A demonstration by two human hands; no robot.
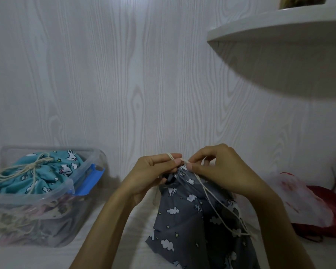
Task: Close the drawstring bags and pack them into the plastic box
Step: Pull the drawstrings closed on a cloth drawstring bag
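Head view. Grey drawstring bag stood centre-near on white surface, neck gathered. Cream cord pinched at bag neck by left hand and right hand, fingers curled; loose ends hung down bag's right side. Plastic box at left, lid off, blue clip on right rim; teal bag tied shut, seated on top inside. Red cloth at far right. White shelf upper right.

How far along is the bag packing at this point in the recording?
Done: a teal drawstring bag, tied shut, sits on top in the plastic box, with more fabric visible beneath it. In hand: the left hand and right hand pinch the cream cord at the gathered neck of the grey cloud-print bag. Left: finishing that closure and moving the bag into the box.
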